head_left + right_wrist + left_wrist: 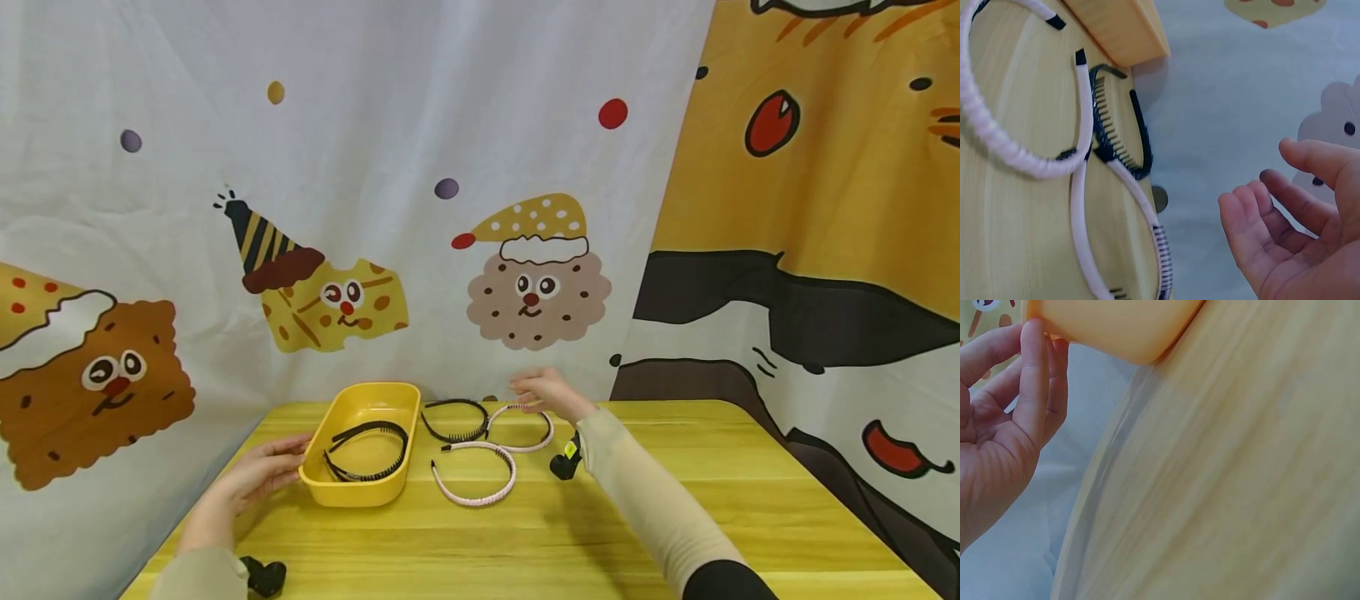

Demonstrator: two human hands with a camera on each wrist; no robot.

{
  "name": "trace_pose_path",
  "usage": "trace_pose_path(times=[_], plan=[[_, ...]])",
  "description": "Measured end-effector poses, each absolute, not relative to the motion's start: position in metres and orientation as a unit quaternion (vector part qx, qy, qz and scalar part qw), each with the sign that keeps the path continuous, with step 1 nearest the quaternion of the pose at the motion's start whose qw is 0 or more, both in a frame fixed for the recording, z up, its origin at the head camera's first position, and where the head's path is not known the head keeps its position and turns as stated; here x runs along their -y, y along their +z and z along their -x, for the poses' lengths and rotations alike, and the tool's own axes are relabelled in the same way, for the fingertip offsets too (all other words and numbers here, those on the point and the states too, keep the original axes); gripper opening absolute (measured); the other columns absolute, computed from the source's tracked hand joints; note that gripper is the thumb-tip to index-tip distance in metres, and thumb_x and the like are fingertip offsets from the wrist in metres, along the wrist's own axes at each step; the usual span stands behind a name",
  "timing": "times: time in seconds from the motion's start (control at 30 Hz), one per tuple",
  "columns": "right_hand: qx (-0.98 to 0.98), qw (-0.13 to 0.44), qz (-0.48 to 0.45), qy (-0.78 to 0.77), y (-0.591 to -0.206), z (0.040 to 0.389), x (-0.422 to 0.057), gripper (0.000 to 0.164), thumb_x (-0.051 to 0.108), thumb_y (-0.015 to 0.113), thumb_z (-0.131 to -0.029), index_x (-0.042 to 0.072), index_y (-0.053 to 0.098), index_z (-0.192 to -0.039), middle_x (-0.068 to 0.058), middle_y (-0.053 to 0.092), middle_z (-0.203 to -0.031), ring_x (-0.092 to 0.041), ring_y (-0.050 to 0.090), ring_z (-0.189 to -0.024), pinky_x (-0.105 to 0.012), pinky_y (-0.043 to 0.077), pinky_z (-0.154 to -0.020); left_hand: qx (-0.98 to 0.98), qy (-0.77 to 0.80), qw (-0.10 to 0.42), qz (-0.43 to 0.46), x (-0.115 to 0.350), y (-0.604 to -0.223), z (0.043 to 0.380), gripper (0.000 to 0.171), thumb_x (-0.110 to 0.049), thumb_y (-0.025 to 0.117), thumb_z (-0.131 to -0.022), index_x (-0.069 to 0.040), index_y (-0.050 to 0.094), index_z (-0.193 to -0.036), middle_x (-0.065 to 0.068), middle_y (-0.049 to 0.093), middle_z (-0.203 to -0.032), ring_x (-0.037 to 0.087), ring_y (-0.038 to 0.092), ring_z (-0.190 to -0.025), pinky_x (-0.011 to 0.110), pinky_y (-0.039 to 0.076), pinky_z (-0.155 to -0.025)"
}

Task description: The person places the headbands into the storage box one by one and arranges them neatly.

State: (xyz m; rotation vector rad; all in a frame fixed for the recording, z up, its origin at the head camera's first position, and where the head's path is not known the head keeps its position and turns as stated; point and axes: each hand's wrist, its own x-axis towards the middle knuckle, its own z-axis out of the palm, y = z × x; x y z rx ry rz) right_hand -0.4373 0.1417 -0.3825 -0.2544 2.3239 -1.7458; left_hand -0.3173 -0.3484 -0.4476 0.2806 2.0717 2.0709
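Touching the yellow tray [360, 493]: left hand [258, 475]; inside, at least one black headband [386, 426].

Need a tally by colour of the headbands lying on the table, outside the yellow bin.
Black headband: 1
Pink headbands, one nearer the camera and one farther back: 2
Total: 3

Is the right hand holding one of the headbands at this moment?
No, in the right wrist view the right hand is empty, and the headbands lie on the table.
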Motion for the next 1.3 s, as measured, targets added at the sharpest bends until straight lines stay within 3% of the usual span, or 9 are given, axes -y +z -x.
trace_pose_path(times=[0.3,0.5,0.7,1.07,1.3], plan=[[-0.794,0.102,0.091,-0.593,-0.397,0.442,-0.164,0.047,0.017,0.058,-0.097,-0.010,0.050,-0.134,-0.022,0.057,-0.125,-0.046,0.051,-0.115,-0.047,0.050,-0.093,-0.700,0.700,0.101,-0.097,0.348,-0.447,0.317,0.056,-0.002,0.055,-0.097,0.013,0.030,-0.145,-0.003,0.060,-0.116,0.013,0.064,-0.098,0.026,0.055,-0.081],[-0.794,0.090,0.076,-0.596,-0.409,0.449,-0.179,0.047,0.015,0.058,-0.096,-0.011,0.050,-0.134,-0.025,0.054,-0.128,-0.048,0.052,-0.112,-0.055,0.043,-0.099,-0.698,0.702,0.102,-0.096,0.348,-0.447,0.316,0.057,-0.002,0.055,-0.097,0.013,0.029,-0.146,-0.003,0.060,-0.116,0.014,0.064,-0.098,0.027,0.055,-0.082],[-0.809,0.075,0.056,-0.580,-0.423,0.458,-0.190,0.042,0.011,0.057,-0.096,-0.011,0.052,-0.132,-0.027,0.054,-0.128,-0.048,0.054,-0.107,-0.055,0.047,-0.094,-0.709,0.691,0.099,-0.101,0.348,-0.448,0.317,0.060,-0.004,0.055,-0.098,0.013,0.025,-0.147,-0.001,0.059,-0.120,0.014,0.064,-0.101,0.028,0.055,-0.082],[-0.823,0.044,0.044,-0.565,-0.441,0.463,-0.196,0.041,0.007,0.060,-0.094,-0.013,0.053,-0.129,-0.021,0.063,-0.103,-0.030,0.061,-0.081,-0.046,0.056,-0.077,-0.697,0.701,0.110,-0.098,0.348,-0.447,0.317,0.057,-0.004,0.055,-0.098,0.010,0.030,-0.147,-0.006,0.060,-0.117,0.012,0.063,-0.099,0.026,0.055,-0.082],[-0.820,0.038,0.021,-0.571,-0.457,0.473,-0.201,0.038,0.002,0.064,-0.089,-0.012,0.057,-0.123,-0.015,0.061,-0.085,-0.018,0.057,-0.068,-0.029,0.054,-0.061,-0.702,0.696,0.118,-0.097,0.350,-0.446,0.318,0.059,-0.006,0.055,-0.099,0.009,0.025,-0.148,-0.006,0.058,-0.122,0.013,0.063,-0.103,0.026,0.054,-0.083]])
